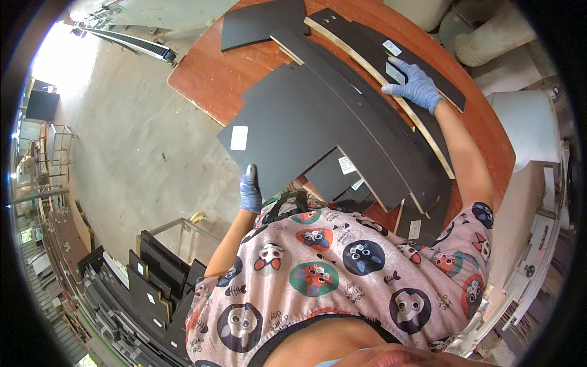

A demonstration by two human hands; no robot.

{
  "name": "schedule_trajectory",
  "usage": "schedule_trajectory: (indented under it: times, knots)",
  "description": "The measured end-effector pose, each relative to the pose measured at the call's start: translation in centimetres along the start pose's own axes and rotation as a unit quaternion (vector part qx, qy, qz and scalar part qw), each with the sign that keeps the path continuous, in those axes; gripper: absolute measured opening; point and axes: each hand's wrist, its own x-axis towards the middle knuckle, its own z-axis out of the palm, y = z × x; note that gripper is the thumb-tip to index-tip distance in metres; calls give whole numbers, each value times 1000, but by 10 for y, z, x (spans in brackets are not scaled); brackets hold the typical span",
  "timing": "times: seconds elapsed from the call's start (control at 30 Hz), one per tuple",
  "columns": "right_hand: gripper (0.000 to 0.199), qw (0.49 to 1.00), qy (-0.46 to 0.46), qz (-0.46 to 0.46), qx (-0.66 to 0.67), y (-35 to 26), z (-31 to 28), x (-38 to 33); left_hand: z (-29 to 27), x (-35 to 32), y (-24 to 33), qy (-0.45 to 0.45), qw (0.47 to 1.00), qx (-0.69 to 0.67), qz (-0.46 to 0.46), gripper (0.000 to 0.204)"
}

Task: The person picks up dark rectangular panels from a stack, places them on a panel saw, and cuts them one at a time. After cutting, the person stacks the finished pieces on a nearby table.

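A large dark grey panel point(287, 116) with a white label near its left corner lies over a pile of similar boards and overhangs the table's near left edge. My left hand point(249, 191), in a blue glove with a dark-stained thumb, grips that panel at its near edge; the fingers underneath are hidden. At the right, my blue-gloved right hand point(417, 87) rests with spread fingers on a long dark board point(361, 46). This board has a light raw edge and labels, one of them beside my fingers.
The boards lie on a reddish-brown table point(202, 73) with curved edges. Another dark panel point(263, 24) lies at its far side. Several dark panels point(147, 293) stand upright at the lower left, near a metal frame point(183, 226). A conveyor-like rail point(122, 40) is at the far left.
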Motion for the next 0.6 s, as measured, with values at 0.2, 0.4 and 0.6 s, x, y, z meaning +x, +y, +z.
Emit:
schedule_trajectory:
  times: [0.2, 0.4, 0.6]
  knots:
    - [107, 982, -29, -2, 188, 40, 34, 8, 51, 7, -6, -30, 993, 105, -42, 32]
    - [98, 991, -132, -23, -23, -71, -16, -23, 72, 13, -1, -95, 975, 200, -6, 71]
    - [89, 999, -34, -37, 11, -71, 40, -30, 56, 32, -49, -36, 980, 198, 6, 92]
